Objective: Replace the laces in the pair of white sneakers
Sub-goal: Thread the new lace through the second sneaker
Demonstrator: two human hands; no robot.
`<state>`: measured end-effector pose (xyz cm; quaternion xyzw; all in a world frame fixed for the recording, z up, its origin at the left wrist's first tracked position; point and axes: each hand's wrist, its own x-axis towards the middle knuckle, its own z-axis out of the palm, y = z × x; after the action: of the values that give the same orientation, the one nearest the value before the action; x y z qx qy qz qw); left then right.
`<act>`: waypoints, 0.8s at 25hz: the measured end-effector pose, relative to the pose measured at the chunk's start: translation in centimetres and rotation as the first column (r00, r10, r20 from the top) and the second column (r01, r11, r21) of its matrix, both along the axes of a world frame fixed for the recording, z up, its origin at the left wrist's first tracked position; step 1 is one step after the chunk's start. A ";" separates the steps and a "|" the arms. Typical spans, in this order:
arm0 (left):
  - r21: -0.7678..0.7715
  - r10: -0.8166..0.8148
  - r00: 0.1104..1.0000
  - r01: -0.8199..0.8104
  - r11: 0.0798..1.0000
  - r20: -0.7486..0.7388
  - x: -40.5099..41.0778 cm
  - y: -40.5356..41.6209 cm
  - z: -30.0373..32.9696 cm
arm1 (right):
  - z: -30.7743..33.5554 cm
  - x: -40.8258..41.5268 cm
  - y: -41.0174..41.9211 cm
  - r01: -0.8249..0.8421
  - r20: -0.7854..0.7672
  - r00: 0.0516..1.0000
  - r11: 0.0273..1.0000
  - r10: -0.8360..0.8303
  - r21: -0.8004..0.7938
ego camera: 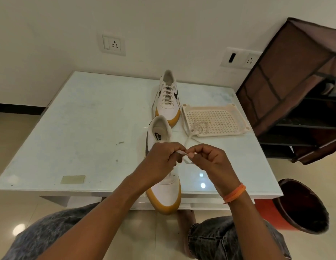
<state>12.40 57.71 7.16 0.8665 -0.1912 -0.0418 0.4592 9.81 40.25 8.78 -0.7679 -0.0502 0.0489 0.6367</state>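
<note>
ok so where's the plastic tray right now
In the head view the plastic tray lies on the table's far right part, just right of the far sneaker's toe, with a loose lace on its near left corner.

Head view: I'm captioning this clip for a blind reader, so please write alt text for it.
Both hands, left hand and right hand, pinch a white lace above the near sneaker on a pale table. The lace trails back to a perforated plastic tray. A second, laced sneaker lies farther back, beside the tray.
</note>
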 end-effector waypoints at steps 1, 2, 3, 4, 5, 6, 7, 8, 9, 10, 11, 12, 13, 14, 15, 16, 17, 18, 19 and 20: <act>-0.008 0.052 0.999 -0.052 0.999 -0.008 0.2 0.5 -0.2 | -0.6 0.1 -0.7 0.037 -0.020 0.999 0.999 -0.037 -0.005; -0.026 0.113 0.993 -0.114 0.993 -0.018 0.6 1.2 -0.2 | -1.3 0.3 -1.7 0.054 -0.052 0.997 0.998 -0.055 -0.019; -0.053 0.177 0.984 -0.178 0.983 -0.009 1.0 2.0 0.0 | -2.3 0.6 -2.7 0.052 -0.096 0.994 0.996 -0.059 -0.078; -0.083 0.244 0.970 -0.241 0.967 0.017 1.5 2.8 0.3 | -3.6 0.8 -3.8 0.029 -0.150 0.987 0.980 -0.059 -0.198; -0.123 0.303 0.953 -0.297 0.947 0.030 1.9 3.5 0.6 | -5.0 1.1 -4.9 -0.003 -0.200 0.977 0.931 -0.075 -0.365; -0.175 0.348 0.937 -0.340 0.924 0.015 2.3 4.0 0.9 | -6.2 1.4 -5.7 -0.039 -0.244 0.964 0.852 -0.105 -0.521; -0.234 0.370 0.928 -0.367 0.900 -0.032 2.6 4.3 1.1 | -7.2 1.8 -6.3 -0.063 -0.284 0.947 0.776 -0.152 -0.628; -0.282 0.373 0.924 -0.382 0.880 -0.089 3.0 4.6 1.2 | -7.9 2.2 -6.6 -0.071 -0.317 0.927 0.738 -0.199 -0.671; -0.323 0.364 0.922 -0.388 0.863 -0.134 3.2 4.8 1.3 | -8.1 2.4 -6.6 -0.078 -0.342 0.913 0.729 -0.221 -0.680; -0.345 0.355 0.921 -0.390 0.854 -0.163 3.4 4.9 1.2 | -7.9 2.6 -6.2 -0.099 -0.355 0.912 0.729 -0.205 -0.677; -0.347 0.348 0.921 -0.389 0.854 -0.175 3.6 4.8 1.1 | -7.4 2.7 -5.6 -0.123 -0.340 0.926 0.725 -0.161 -0.678; -0.321 0.336 0.927 -0.374 0.870 -0.167 3.6 4.4 0.9 | -6.7 2.8 -4.8 -0.109 -0.275 0.955 0.725 -0.114 -0.680; -0.261 0.308 0.942 -0.332 0.906 -0.130 3.5 3.8 0.5 | -5.9 2.7 -3.9 -0.043 -0.176 0.980 0.767 -0.093 -0.641; -0.175 0.262 0.963 -0.270 0.947 -0.066 3.1 2.9 0.2 | -4.9 2.6 -2.7 0.033 -0.108 0.989 0.860 -0.102 -0.509; -0.093 0.209 0.978 -0.207 0.974 0.005 2.5 1.9 -0.3 | -3.9 2.5 -1.3 0.054 -0.132 0.987 0.961 -0.093 -0.270; -0.039 0.168 0.984 -0.166 0.985 0.059 1.9 0.8 -0.7 | -3.0 2.3 0.1 0.012 -0.186 0.982 0.999 -0.018 -0.038; -0.021 0.151 0.986 -0.150 0.988 0.074 1.5 0.0 -0.9 | -2.4 2.0 1.3 -0.057 -0.199 0.977 0.994 0.074 0.091; -0.023 0.153 0.987 -0.152 0.988 0.047 1.4 -0.3 -1.0 | -2.1 1.7 2.2 -0.117 -0.177 0.975 0.987 0.135 0.108; -0.034 0.170 0.985 -0.170 0.985 -0.005 1.6 -0.3 -1.0 | -2.1 1.5 2.7 -0.146 -0.148 0.977 0.987 0.155 0.069; -0.046 0.180 0.981 -0.183 0.982 -0.067 1.9 0.0 -0.8 | -2.2 1.6 2.5 -0.137 -0.121 0.983 0.991 0.137 0.012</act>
<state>14.30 57.72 6.33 0.8663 -0.0979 -0.0218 0.4894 11.38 42.76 6.58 -0.7571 -0.0640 0.1391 0.6351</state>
